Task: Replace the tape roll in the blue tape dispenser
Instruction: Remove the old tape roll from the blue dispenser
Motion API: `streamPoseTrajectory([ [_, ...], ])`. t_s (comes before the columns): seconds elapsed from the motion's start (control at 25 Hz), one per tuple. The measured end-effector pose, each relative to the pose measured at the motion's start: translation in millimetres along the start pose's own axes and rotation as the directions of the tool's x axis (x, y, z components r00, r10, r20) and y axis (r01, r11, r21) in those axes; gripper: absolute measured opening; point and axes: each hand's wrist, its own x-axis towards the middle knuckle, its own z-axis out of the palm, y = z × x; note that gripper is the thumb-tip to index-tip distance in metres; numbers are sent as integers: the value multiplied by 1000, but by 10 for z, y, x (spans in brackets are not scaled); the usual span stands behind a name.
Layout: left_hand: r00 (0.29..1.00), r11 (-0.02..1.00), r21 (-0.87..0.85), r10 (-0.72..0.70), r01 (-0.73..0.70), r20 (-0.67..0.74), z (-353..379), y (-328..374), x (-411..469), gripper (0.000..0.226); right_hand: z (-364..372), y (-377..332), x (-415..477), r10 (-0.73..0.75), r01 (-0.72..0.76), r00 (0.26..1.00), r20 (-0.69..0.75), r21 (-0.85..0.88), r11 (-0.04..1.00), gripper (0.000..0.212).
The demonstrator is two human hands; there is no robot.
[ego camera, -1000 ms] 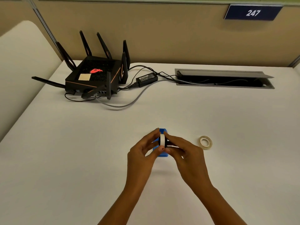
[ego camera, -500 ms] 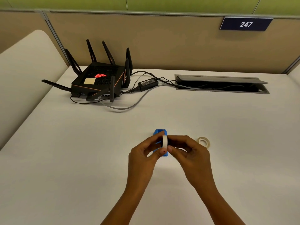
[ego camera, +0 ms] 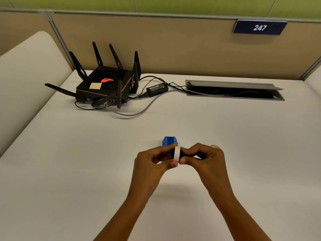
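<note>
A white tape roll [ego camera: 177,153] stands on edge between my two hands, just above the table. My left hand [ego camera: 152,160] pinches it between thumb and forefinger. My right hand [ego camera: 205,159] pinches a black spindle [ego camera: 185,155] that sticks out of the roll's right side. The blue tape dispenser [ego camera: 169,140] sits on the white table directly behind the roll, with its near half hidden by my left fingers. A second, thinner tape roll [ego camera: 215,146] lies flat behind my right hand, and only its far rim shows.
A black router [ego camera: 106,87] with several antennas stands at the back left. A power brick [ego camera: 157,88] and cables run from it to an open cable tray [ego camera: 234,91] in the table [ego camera: 69,171]. A beige partition with a "247" sign [ego camera: 259,27] closes the far side.
The view has tilted up a little. My hands with the roll have drawn slightly nearer to me off the dispenser, and my right hand now covers most of the second roll.
</note>
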Motion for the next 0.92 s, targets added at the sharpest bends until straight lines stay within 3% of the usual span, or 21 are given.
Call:
streamPoseTrajectory([
  [0.56,999,1000,11,29,-29,38,-34,157,29,46,-71,-160,151,-11,23,996,91,-134,991,34],
  [0.92,998,998,34,-51,50,36,0,153,-23,43,-118,-122,214,11,32,980,201,-211,977,29],
])
